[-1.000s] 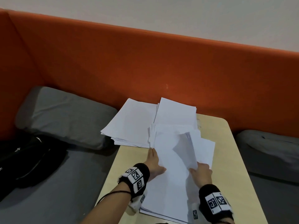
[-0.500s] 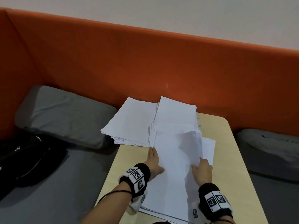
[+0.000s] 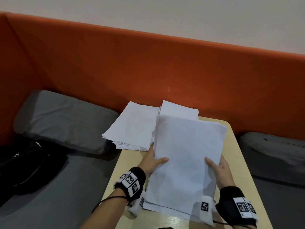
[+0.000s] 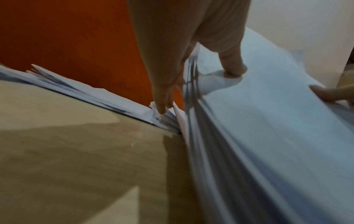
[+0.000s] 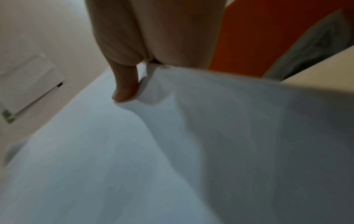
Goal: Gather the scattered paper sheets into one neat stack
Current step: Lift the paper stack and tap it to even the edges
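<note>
My left hand (image 3: 152,160) and right hand (image 3: 217,164) pinch the side edges of a thick sheaf of paper (image 3: 184,154), thumbs on top, lifting it off the counter (image 3: 237,162). It's floppy and slippery, so I'd keep holding both edges. Beyond the sheaf another pile (image 3: 133,128) overhangs the counter, against an orange backrest (image 3: 148,63).

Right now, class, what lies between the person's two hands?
In the head view, the paper bundle spans the gap, held at its edges by the left hand and right hand.
</note>
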Demonstrator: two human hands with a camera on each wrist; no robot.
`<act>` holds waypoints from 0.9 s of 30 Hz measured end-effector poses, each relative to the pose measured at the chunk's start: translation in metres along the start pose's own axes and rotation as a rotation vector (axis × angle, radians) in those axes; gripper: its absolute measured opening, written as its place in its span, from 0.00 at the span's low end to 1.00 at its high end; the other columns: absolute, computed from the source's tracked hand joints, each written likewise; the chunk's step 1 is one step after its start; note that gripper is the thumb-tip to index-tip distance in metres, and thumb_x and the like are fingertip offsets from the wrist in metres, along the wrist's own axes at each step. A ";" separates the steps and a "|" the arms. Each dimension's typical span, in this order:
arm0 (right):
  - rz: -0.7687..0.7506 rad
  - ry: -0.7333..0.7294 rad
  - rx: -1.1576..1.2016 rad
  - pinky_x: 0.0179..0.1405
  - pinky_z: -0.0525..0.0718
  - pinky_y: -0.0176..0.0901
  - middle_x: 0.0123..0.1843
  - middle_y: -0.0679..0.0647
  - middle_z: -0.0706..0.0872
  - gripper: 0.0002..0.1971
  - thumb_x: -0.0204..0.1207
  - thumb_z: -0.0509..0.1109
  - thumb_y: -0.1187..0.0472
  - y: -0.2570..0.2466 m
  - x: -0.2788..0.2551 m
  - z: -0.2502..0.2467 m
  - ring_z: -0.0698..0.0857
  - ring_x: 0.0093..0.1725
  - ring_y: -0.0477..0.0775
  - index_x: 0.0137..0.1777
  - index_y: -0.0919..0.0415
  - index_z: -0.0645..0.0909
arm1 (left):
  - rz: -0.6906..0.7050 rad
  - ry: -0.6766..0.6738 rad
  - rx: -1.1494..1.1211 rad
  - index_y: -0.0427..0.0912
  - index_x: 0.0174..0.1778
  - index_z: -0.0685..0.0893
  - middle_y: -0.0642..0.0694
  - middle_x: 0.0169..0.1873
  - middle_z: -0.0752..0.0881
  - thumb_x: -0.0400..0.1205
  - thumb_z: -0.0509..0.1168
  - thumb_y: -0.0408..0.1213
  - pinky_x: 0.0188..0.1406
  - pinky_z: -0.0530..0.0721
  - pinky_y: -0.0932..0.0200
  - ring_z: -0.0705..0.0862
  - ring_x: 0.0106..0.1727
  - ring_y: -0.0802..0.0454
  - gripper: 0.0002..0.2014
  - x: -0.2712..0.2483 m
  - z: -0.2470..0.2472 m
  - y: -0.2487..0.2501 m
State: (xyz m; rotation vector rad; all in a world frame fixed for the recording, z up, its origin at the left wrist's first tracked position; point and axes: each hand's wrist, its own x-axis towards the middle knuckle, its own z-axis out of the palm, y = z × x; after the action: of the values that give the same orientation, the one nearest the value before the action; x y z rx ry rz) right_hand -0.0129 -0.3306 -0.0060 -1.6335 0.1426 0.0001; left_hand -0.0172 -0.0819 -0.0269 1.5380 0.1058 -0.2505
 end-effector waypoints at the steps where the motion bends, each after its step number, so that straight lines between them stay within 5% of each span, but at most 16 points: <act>1: 0.005 0.017 0.019 0.67 0.77 0.56 0.63 0.58 0.84 0.28 0.71 0.75 0.58 -0.001 0.001 0.001 0.82 0.63 0.60 0.70 0.63 0.74 | 0.025 -0.012 -0.025 0.45 0.73 0.68 0.45 0.69 0.79 0.77 0.70 0.29 0.65 0.80 0.59 0.82 0.63 0.55 0.29 -0.001 -0.001 0.004; 4: -0.015 0.059 0.013 0.58 0.78 0.49 0.52 0.51 0.85 0.17 0.79 0.65 0.69 -0.008 0.001 0.010 0.82 0.60 0.61 0.67 0.66 0.76 | 0.063 0.055 -0.046 0.45 0.65 0.78 0.41 0.63 0.84 0.82 0.63 0.29 0.66 0.80 0.47 0.83 0.64 0.45 0.16 -0.007 0.003 0.016; 9: -0.120 0.149 0.028 0.42 0.82 0.34 0.49 0.51 0.86 0.12 0.80 0.64 0.66 -0.040 0.004 0.019 0.84 0.56 0.59 0.62 0.65 0.79 | 0.304 0.129 -0.076 0.41 0.61 0.78 0.44 0.55 0.85 0.83 0.59 0.25 0.66 0.79 0.51 0.84 0.58 0.47 0.13 -0.008 0.007 0.059; 13: -0.281 0.152 0.046 0.36 0.79 0.18 0.37 0.32 0.89 0.07 0.82 0.61 0.66 -0.077 -0.001 0.022 0.85 0.41 0.29 0.56 0.60 0.78 | 0.477 0.143 -0.087 0.42 0.55 0.79 0.52 0.45 0.85 0.82 0.61 0.28 0.53 0.83 0.63 0.84 0.46 0.62 0.08 -0.015 0.007 0.090; 16: -0.336 0.144 0.063 0.36 0.79 0.17 0.36 0.26 0.87 0.11 0.82 0.60 0.67 -0.091 -0.008 0.025 0.84 0.39 0.26 0.47 0.50 0.78 | 0.532 0.145 -0.110 0.43 0.56 0.79 0.56 0.46 0.85 0.82 0.63 0.29 0.47 0.83 0.69 0.85 0.43 0.69 0.09 -0.020 0.005 0.102; 20: -0.331 0.108 0.079 0.34 0.80 0.21 0.35 0.31 0.88 0.12 0.79 0.64 0.67 -0.088 -0.013 0.029 0.85 0.38 0.29 0.46 0.46 0.77 | 0.552 0.178 -0.114 0.51 0.52 0.79 0.55 0.44 0.86 0.75 0.67 0.35 0.44 0.85 0.67 0.85 0.42 0.68 0.11 -0.021 0.002 0.102; 25: -0.236 0.062 0.097 0.50 0.84 0.46 0.39 0.42 0.87 0.05 0.71 0.71 0.52 -0.085 -0.022 0.030 0.85 0.41 0.42 0.45 0.47 0.80 | 0.485 0.200 -0.149 0.46 0.45 0.82 0.57 0.35 0.87 0.82 0.63 0.28 0.37 0.84 0.70 0.85 0.35 0.67 0.08 -0.023 0.005 0.098; 27: -0.240 0.036 0.101 0.45 0.86 0.40 0.38 0.42 0.88 0.13 0.65 0.74 0.41 -0.089 -0.024 0.030 0.86 0.41 0.40 0.44 0.47 0.81 | 0.502 0.224 -0.142 0.45 0.43 0.82 0.56 0.34 0.86 0.82 0.61 0.26 0.35 0.82 0.73 0.84 0.34 0.69 0.10 -0.025 0.007 0.103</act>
State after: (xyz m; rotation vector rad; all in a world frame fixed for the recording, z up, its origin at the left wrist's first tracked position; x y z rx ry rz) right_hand -0.0259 -0.2936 0.0830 -1.5418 -0.0261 -0.2168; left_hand -0.0190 -0.0848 0.0790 1.3969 -0.0865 0.3215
